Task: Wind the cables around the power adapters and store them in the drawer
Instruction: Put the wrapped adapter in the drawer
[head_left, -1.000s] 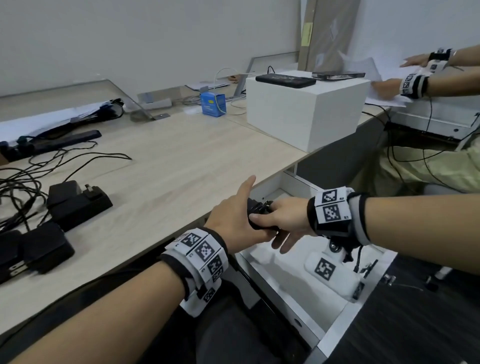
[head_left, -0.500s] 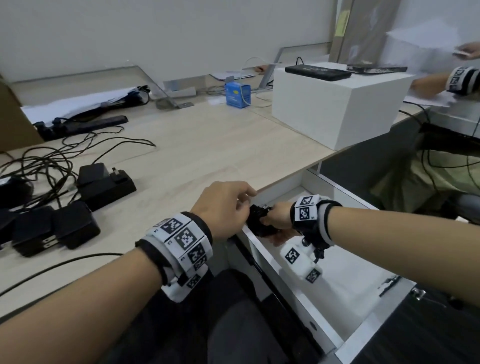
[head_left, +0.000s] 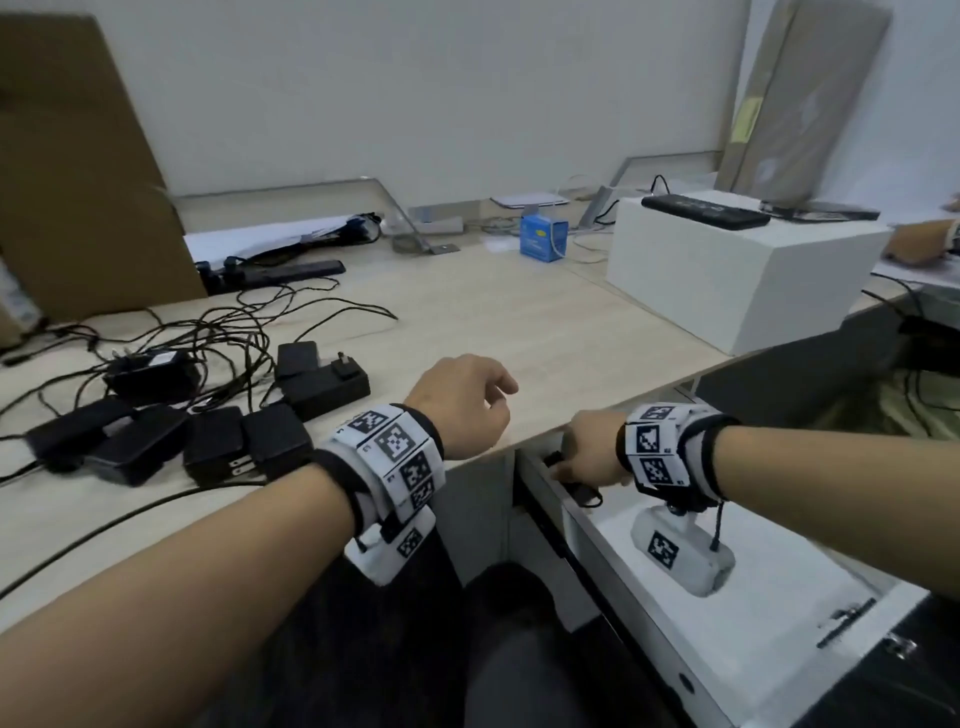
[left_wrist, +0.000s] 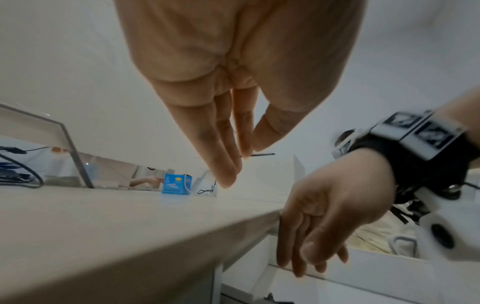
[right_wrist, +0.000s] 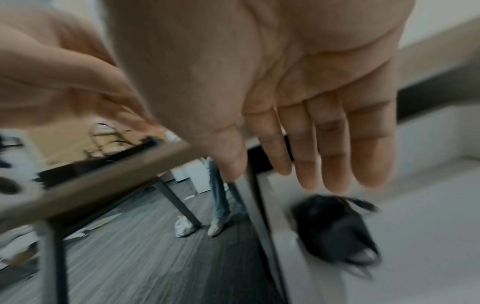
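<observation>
A black power adapter with its cable wound round it (head_left: 577, 489) (right_wrist: 335, 230) lies in the near left corner of the open white drawer (head_left: 779, 608) (right_wrist: 420, 226). My right hand (head_left: 566, 467) (right_wrist: 298, 174) hovers just above it with fingers straight and holds nothing. My left hand (head_left: 493, 395) (left_wrist: 233, 164) hangs empty over the table's front edge, fingers relaxed. Several more black adapters (head_left: 234, 447) sit at the table's left among a tangle of loose black cables (head_left: 208, 332).
A white box (head_left: 743, 270) carrying a black device stands at the back right. Behind are a small blue box (head_left: 543, 236), a black power strip (head_left: 280, 273) and brown cardboard (head_left: 78, 182). Another person's hand (head_left: 919, 244) rests at the far right.
Both hands held the wound adapter over the drawer. Now the right hand has set it down in the drawer and let go, and the left hand has pulled back over the table.
</observation>
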